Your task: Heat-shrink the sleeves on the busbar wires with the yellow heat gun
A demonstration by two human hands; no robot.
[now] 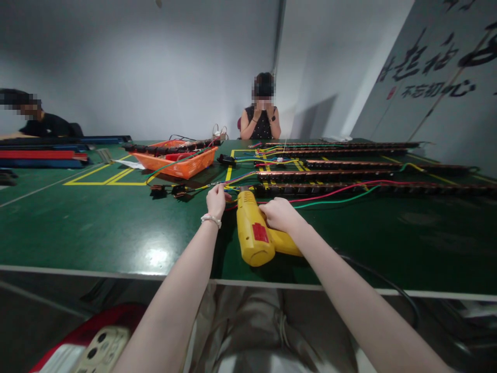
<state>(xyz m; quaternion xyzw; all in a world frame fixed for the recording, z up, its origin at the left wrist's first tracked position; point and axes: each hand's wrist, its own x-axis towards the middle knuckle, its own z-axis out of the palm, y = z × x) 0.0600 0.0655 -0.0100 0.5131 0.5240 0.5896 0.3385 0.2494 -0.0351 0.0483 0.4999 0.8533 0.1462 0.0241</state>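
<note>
My right hand (282, 214) is wrapped round the handle of a yellow heat gun (253, 228), whose nozzle points away from me toward the wires. Beside the nozzle, my left hand (216, 201) pinches a bundle of thin coloured wires (238, 181). The wires run right toward long dark strips with copper-coloured edges (334, 189). Just left of my left hand lie black connectors (180, 191) on green and yellow leads. A red wire (330, 197) and a green wire (341, 202) stretch off to the right. My left fingertips are partly hidden.
An orange basket (186, 167) holding parts stands on the green table (97, 228) at the back left. More strips (330, 150) lie behind. Red and blue bars (42, 158) are at far left. One person (260, 122) sits opposite, another (48, 126) at left. A black cord (380, 272) hangs over the front edge.
</note>
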